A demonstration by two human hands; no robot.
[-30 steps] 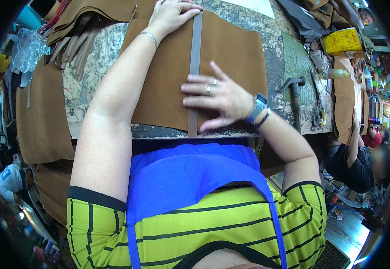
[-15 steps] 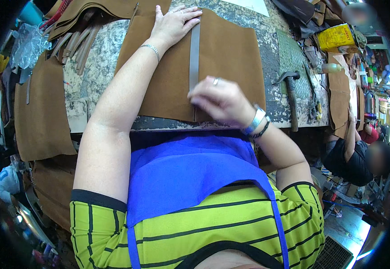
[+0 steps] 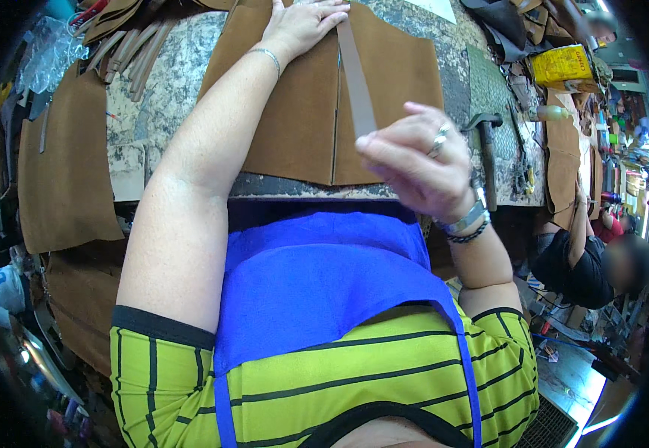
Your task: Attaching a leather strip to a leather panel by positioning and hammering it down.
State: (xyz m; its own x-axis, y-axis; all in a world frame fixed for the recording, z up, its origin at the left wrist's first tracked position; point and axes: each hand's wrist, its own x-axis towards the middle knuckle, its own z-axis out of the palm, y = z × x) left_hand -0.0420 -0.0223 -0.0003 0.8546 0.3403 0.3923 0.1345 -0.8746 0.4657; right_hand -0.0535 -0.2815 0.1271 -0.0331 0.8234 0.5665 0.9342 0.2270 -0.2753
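Note:
Brown leather [image 3: 291, 131], with a dark line running down its middle, lies on the worktable before me. My left hand [image 3: 302, 26] is spread flat over its far part, fingertips at the top of a narrow grey-brown strip [image 3: 357, 82]. Thumb and fingers of my right hand [image 3: 423, 160] pinch the strip's near end. From the left fingertips the strip slants toward me and to the right, beside the dark line; its near end looks raised off the leather.
A hammer [image 3: 487, 153] lies right of the leather by a green textured sheet [image 3: 488, 86]. Behind are a yellow package [image 3: 561, 66] and a bottle [image 3: 548, 113]. Leather strips [image 3: 145, 63] and a hanging brown piece [image 3: 67, 172] are at left. Another person [image 3: 578, 257] works at far right.
My right hand has moved right and slightly up, swinging the strip's near end off the middle line. The leather appears slightly higher in view. My left hand still presses at the far end.

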